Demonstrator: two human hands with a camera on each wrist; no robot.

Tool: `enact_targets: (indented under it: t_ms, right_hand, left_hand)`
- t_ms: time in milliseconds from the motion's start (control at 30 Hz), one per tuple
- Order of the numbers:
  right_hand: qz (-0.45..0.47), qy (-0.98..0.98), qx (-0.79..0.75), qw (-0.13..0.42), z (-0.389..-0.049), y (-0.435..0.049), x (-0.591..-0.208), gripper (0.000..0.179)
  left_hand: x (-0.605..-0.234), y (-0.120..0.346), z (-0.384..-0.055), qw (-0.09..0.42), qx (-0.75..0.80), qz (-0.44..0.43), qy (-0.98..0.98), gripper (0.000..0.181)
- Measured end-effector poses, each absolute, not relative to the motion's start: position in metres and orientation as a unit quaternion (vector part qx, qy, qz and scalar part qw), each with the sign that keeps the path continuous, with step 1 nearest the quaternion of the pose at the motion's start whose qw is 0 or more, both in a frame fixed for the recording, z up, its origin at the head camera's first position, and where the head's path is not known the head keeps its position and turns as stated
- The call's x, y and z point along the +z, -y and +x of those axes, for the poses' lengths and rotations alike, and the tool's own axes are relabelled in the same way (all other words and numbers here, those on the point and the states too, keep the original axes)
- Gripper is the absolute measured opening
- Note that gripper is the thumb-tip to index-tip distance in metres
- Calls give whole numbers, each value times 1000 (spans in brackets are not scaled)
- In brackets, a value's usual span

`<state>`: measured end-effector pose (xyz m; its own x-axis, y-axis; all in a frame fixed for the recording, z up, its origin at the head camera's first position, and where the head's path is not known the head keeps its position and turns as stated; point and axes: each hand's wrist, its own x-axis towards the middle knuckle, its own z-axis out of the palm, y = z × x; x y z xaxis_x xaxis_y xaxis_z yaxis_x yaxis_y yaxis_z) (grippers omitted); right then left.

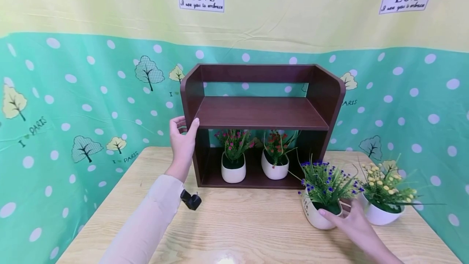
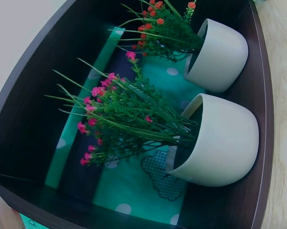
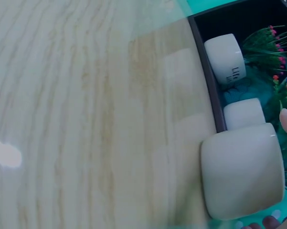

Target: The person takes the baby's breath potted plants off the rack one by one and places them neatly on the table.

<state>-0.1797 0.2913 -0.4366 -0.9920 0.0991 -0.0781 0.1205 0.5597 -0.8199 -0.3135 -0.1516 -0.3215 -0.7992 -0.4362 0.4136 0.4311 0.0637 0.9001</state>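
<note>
My left hand (image 1: 183, 139) holds the left side panel of a dark brown two-tier shelf (image 1: 261, 113), thumb at the front edge and fingers round the outside. On its lower tier stand two white potted plants, one with pink flowers (image 1: 233, 156) and one with red flowers (image 1: 275, 154); the left wrist view shows both white pots (image 2: 217, 140) up close. My right hand (image 1: 349, 219) grips the rim of a tilted white pot with blue-purple flowers (image 1: 318, 215), in front of the shelf's right end. In the right wrist view this pot (image 3: 243, 171) overlaps the shelf corner.
A white pot with yellow flowers (image 1: 384, 213) stands on the table right beside my right hand. The wooden table (image 1: 234, 223) runs up to a green and yellow curtain (image 1: 91, 93) behind the shelf. A black wrist camera (image 1: 191, 200) sits at my left sleeve.
</note>
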Motion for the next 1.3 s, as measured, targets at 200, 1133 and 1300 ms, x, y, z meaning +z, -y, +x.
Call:
enact_targets:
  t_ms: [200,1133,1300]
  right_hand:
    - [78,-876,-476,26,-177,-295,-425,111]
    - [-40,-875,-453,-166,-170,-302,-365,91]
    - [-73,-869,-450,-196,-177,-300,-349,89]
  left_hand:
    - [-322,152,-313,316,-686,2,656,47]
    - [-321,152,-314,312,-680,6,663,49]
    - [-320,153,-315,318,-680,5,661,48]
